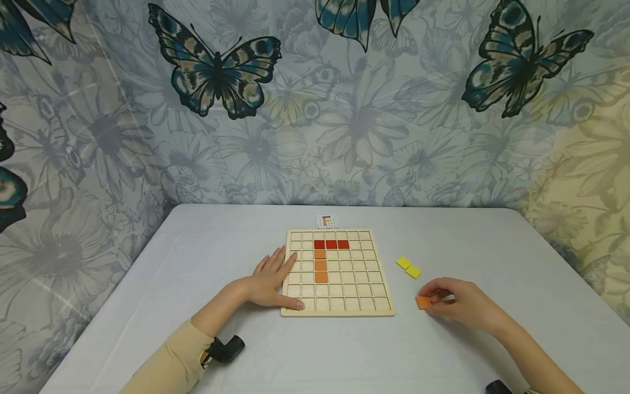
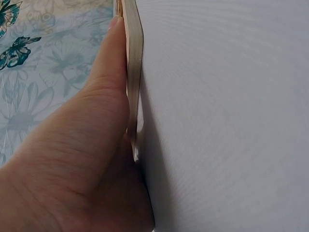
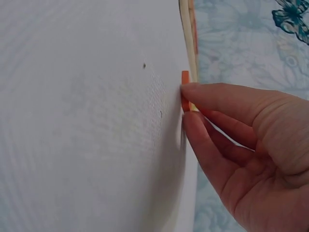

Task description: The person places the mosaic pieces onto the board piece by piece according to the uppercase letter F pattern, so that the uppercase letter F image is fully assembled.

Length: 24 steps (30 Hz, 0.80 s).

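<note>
A wooden grid board [image 1: 354, 298] lies flat on the table, with red square tiles [image 1: 331, 244] in a short row and orange square tiles [image 1: 320, 265] in a column below its left end. My left hand [image 1: 268, 282] rests on the board's left edge, fingers spread and thumb on the lower left corner; the left wrist view shows the hand [image 2: 72, 140] against the board's side. To the right of the board, my right hand [image 1: 460, 301] pinches an orange tile [image 1: 423, 302] between thumb and fingers. The right wrist view shows this orange tile [image 3: 185, 91] edge-on at the fingertips.
Two yellow tiles [image 1: 408, 267] lie touching on the table between the board and my right hand. A small printed pattern card [image 1: 327, 221] lies just beyond the board's far edge. The white table [image 1: 236, 230] ends at a butterfly-patterned cloth backdrop [image 1: 364, 126].
</note>
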Motion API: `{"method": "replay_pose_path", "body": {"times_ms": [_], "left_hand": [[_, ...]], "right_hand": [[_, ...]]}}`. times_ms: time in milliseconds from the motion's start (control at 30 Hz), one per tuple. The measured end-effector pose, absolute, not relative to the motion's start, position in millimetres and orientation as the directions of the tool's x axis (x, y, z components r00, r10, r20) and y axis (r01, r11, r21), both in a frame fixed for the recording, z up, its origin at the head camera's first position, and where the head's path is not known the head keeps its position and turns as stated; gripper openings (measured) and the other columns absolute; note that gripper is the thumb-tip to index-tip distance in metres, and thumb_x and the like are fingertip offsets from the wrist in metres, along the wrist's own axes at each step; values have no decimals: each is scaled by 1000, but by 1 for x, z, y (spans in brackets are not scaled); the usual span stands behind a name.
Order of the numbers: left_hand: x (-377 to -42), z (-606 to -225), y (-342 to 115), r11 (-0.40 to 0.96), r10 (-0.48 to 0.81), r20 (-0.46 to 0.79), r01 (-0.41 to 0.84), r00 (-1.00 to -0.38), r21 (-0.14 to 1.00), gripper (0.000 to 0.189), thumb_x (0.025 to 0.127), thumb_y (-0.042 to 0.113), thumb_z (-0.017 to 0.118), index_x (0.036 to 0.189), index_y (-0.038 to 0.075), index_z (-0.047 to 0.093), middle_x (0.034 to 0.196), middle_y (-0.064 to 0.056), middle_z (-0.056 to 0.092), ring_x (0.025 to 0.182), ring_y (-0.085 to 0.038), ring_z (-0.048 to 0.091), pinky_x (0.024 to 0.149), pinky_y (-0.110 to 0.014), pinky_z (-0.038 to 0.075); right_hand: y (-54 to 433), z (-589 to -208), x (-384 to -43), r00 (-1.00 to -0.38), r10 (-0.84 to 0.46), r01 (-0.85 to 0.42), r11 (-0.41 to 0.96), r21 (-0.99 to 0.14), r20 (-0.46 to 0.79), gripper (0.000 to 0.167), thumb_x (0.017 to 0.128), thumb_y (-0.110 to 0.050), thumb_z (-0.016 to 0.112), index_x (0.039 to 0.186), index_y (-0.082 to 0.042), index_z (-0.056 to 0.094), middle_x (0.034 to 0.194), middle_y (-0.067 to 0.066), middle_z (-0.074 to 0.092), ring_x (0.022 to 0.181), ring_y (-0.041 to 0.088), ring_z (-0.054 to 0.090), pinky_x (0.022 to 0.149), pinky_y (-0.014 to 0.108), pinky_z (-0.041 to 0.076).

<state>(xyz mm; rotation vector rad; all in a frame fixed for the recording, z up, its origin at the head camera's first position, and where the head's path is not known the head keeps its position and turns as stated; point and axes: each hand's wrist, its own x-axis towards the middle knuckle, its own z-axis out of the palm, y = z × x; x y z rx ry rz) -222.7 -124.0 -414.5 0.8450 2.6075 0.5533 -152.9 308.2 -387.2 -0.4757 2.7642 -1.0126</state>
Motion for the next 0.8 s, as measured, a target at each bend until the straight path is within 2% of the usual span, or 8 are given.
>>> {"method": "replay_pose_path", "body": {"times_ms": [233,400,533,800], "left_hand": [[-224,-417,-124,765,603,-215,481,-768,428,121,77,79,56,157,11,-4,160,-16,-17,146,-27,-18,115,-49,-9],[-224,-419,-125,747,611,-197,476,-767,465,122,76,79,57,157,9,-1,160,-19,-15,147,-30,-16,114,-53,-7],[-227,-426,-126,761,601,-205,474,-772,443,123,75,83,54,157,13,-5,160,-15,-19,146,-26,-19,115,-50,-8],[-229,-426,-125,765,596,-216,465,-774,445,124,74,81,57,157,15,-7,160,-13,-21,146,-24,-21,114,-50,-10]], "right_hand": [[305,-389,-154,-933,-361,-279,725,-630,-2,26,78,-10,80,102,-12,69,88,-3,63,80,6,57,71,24,52],[304,-391,-156,-921,-385,-349,737,-579,65,23,79,-11,81,98,-14,69,86,-7,63,76,4,56,69,24,53],[302,-391,-158,-914,-392,-385,749,-539,108,23,78,-12,82,96,-15,68,86,-9,63,74,2,55,67,23,53],[296,-391,-160,-933,-333,-352,756,-552,140,19,81,-18,81,97,-15,70,88,-9,66,74,2,58,67,24,52]]}}
